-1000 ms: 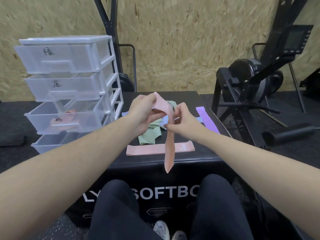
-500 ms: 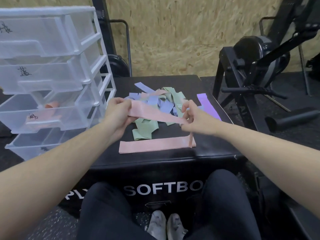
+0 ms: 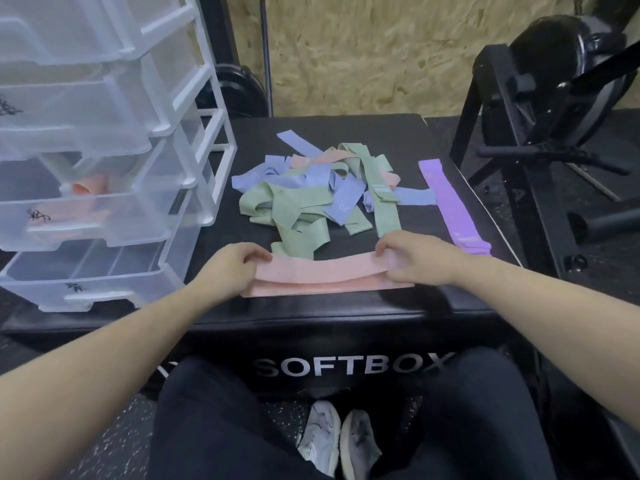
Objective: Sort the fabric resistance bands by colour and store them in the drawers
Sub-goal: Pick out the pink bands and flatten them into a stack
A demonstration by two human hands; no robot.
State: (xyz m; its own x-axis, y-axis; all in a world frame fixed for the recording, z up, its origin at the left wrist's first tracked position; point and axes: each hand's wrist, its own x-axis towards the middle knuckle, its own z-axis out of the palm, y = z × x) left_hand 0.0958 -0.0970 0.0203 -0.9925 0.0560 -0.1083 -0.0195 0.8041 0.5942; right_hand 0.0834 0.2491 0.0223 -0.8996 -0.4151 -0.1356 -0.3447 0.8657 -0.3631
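Pink woven band [image 3: 322, 271], flat, hands [image 3: 228, 268] gripping ends

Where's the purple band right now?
The purple band lies flat on the black box's right edge, just right of the mixed pile.

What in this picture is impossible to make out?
- Head view: the scrawled drawer labels are too small and blurry to read.
- Pink contents of the third drawer: clouded by its plastic; count unclear.
- Mixed pile: bands overlap, hiding those underneath.
- Both hands' fingers: the left hand and right hand cover the ends of the top pink band.
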